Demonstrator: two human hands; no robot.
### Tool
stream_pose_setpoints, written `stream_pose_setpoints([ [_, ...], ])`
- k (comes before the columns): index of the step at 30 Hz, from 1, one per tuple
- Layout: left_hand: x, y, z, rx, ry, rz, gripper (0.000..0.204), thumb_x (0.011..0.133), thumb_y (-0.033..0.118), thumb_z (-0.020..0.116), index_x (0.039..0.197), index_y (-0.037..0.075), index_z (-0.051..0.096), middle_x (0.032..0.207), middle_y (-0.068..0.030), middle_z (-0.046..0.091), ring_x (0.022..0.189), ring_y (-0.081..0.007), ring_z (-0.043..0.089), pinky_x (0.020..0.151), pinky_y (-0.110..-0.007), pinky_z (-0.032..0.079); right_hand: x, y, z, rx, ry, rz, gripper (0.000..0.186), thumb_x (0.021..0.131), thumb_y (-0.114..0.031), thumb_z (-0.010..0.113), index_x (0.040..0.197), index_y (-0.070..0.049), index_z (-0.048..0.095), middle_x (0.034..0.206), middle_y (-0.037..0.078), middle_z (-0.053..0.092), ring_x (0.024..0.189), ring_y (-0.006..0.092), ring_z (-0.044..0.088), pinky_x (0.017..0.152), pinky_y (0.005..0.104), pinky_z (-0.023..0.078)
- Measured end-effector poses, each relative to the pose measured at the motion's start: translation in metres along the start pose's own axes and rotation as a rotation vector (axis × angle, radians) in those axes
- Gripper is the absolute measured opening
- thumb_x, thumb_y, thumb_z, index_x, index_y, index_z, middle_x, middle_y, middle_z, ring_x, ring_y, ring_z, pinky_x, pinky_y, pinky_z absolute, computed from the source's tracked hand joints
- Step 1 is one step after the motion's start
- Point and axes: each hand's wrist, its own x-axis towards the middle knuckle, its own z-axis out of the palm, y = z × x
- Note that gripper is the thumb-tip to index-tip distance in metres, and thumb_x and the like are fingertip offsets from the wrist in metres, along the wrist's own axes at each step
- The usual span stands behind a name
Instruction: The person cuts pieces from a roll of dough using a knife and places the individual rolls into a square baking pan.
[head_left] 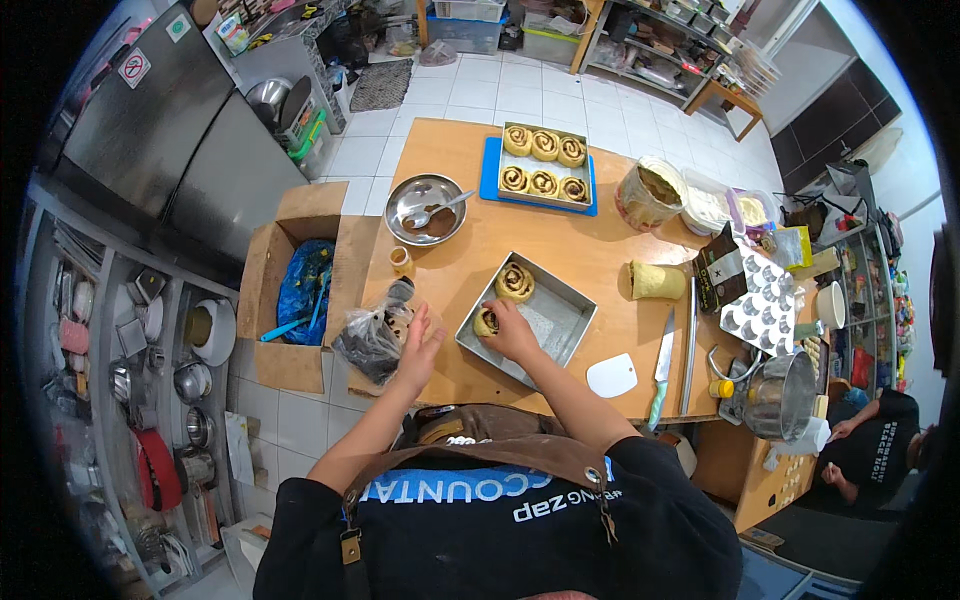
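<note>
A square metal baking pan (578, 320) sits before me on the wooden table. One raw cinnamon roll (515, 282) rests in its far left corner. My right hand (512, 332) reaches into the pan, its fingers closed on a second cinnamon roll (486, 321) by the left wall. Just left of the pan, my left hand (421, 345) is raised with fingers apart and holds nothing. Beside it lies a clear plastic bag of dark filling (370, 345). An uncut dough log (658, 281) lies to the right, near a long knife (662, 365) and a white scraper (611, 376).
A filled pan of rolls (544, 165) stands at the back on a blue board. A steel bowl (392, 200) with a spoon, a small jar (401, 262), a large tub (650, 195) and a muffin tin (757, 305) surround the workspace. Another person (870, 450) is at the right; a cardboard box (262, 290) stands left.
</note>
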Motion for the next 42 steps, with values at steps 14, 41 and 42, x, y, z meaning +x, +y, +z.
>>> stream_pose_setpoints([
  [14,-0.001,0.015,0.024,1.255,-0.368,0.498,0.074,0.082,0.051,0.061,0.138,0.008,0.041,0.148,-0.0124,0.032,0.14,-0.0336,0.021,0.113,-0.053,0.016,0.002,0.009,-0.017,-0.337,-0.204,-0.149,0.088,0.059,-0.019,0.083,0.134,-0.009,0.039,0.129,0.016,0.05,0.118,0.0344,0.049,0.098,0.0416,0.043],
  [41,0.02,0.002,0.037,1.633,-0.532,0.505,0.082,0.079,0.067,0.052,0.138,0.012,0.044,0.144,-0.0049,0.042,0.142,-0.0287,0.018,0.109,-0.065,-0.003,-0.025,0.027,-0.017,-0.618,-0.402,-0.431,0.071,0.093,-0.04,0.048,0.148,-0.005,0.018,0.155,0.013,0.019,0.143,0.0299,0.016,0.116,0.0454,0.016],
  [42,0.021,0.004,0.036,1.628,-0.53,0.505,0.082,0.079,0.067,0.052,0.138,0.012,0.045,0.144,-0.005,0.042,0.142,-0.0284,0.018,0.109,-0.065,-0.003,-0.025,0.025,-0.02,-0.618,-0.399,-0.433,0.071,0.093,-0.04,0.048,0.148,-0.005,0.018,0.155,0.013,0.019,0.143,0.0299,0.016,0.116,0.0454,0.016],
])
